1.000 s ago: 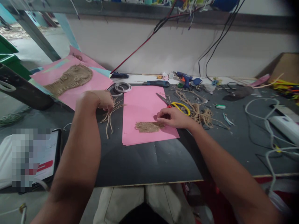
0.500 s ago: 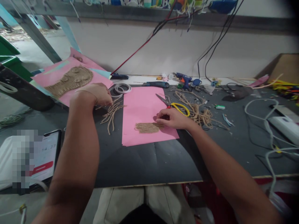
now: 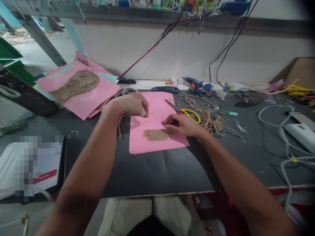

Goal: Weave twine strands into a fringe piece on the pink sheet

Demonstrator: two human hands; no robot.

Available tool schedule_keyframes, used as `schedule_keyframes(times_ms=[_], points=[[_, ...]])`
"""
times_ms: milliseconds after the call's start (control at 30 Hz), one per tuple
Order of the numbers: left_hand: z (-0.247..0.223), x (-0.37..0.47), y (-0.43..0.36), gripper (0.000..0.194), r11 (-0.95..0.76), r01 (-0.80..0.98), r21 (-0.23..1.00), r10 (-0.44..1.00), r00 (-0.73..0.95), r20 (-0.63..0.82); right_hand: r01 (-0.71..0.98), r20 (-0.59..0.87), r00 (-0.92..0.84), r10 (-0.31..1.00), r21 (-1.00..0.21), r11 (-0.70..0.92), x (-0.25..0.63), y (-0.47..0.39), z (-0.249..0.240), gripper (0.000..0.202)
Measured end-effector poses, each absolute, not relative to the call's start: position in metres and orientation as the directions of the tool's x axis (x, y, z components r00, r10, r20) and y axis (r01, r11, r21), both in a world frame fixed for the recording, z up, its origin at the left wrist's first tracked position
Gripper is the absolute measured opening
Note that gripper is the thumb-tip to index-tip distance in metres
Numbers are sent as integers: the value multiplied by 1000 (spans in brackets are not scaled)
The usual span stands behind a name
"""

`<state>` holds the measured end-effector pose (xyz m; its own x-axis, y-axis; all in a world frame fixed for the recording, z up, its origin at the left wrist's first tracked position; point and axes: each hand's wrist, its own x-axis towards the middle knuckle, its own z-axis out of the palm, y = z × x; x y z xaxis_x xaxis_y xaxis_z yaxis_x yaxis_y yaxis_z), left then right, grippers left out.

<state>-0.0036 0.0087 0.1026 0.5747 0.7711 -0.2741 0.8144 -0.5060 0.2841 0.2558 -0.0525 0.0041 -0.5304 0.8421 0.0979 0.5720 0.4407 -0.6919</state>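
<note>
A pink paper sheet [image 3: 139, 142] lies on the dark table, with a patch of brown twine strands [image 3: 156, 134] laid side by side near its lower edge. Over the sheet's upper left, my left hand [image 3: 135, 105] is closed in a pinch on a thin twine strand [image 3: 155, 112], which sticks out to the right. My right hand [image 3: 180, 124] rests on the sheet at the patch's right end, fingers curled and tips close together; what they hold, if anything, is hidden. Yellow-handled scissors [image 3: 190, 115] lie just beyond it. Loose twine ends [image 3: 120, 127] show under my left wrist.
Another pink sheet [image 3: 83, 113] at the left carries a larger twine shape [image 3: 76, 83]. A tangled twine bundle [image 3: 211, 123], a utility knife [image 3: 164, 89] and a blue glue gun [image 3: 195, 84] lie behind and right. White cables [image 3: 280, 131] run at the right; a phone [image 3: 49, 164] lies left.
My left hand has moved right, from the loose twine strands to above the pink sheet, and a strand now shows in its fingers. My right hand has stayed in place.
</note>
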Motion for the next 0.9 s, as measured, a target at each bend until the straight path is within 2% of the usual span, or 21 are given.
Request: schedule_keyframes(times_ms=[67, 233, 467, 633, 900], points=[[96, 6, 8, 23, -565, 771, 293, 725, 634, -271, 561, 116, -512, 851, -705, 433, 255, -52, 3, 27], [82, 23, 5, 25, -563, 758, 329, 685, 650, -327, 497, 185, -405, 895, -777, 386, 251, -52, -1, 42], [69, 37, 5, 26, -602, 712, 363, 627, 702, -338, 515, 219, -368, 904, -761, 394, 251, -49, -7, 24], [63, 35, 9, 28, -582, 704, 406, 604, 709, -364, 542, 210, -406, 889, -728, 419, 251, -47, -8, 22], [58, 21, 17, 29, -493, 759, 425, 584, 651, -485, 574, 161, -436, 886, -708, 411, 248, -51, -4, 19]])
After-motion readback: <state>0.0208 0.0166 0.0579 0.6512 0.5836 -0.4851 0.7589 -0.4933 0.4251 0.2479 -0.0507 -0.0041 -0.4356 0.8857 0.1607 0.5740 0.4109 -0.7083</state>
